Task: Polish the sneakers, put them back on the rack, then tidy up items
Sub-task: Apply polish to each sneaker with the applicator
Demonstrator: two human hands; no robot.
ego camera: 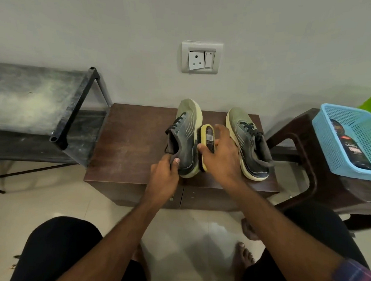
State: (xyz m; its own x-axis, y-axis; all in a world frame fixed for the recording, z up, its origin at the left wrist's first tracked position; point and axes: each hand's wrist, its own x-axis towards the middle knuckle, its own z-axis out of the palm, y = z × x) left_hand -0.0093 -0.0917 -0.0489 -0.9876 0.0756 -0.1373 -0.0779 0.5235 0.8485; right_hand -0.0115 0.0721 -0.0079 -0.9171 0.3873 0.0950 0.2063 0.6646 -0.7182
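Two olive-green sneakers with pale soles and dark laces sit on a low brown cabinet (126, 150). The left sneaker (188, 130) is tipped onto its side, and my left hand (165, 173) grips its heel collar. My right hand (221, 154) holds a yellow-backed shoe brush (208, 139) against that sneaker's sole edge. The right sneaker (247, 141) stands upright beside my right hand, untouched.
A black metal shoe rack (75, 108) with a dusty top shelf stands at left. At right a blue plastic basket (358, 148) holding a dark polish bottle (353, 147) rests on a brown plastic chair (303, 143). A wall socket (201, 57) is above. My knees and bare feet are below.
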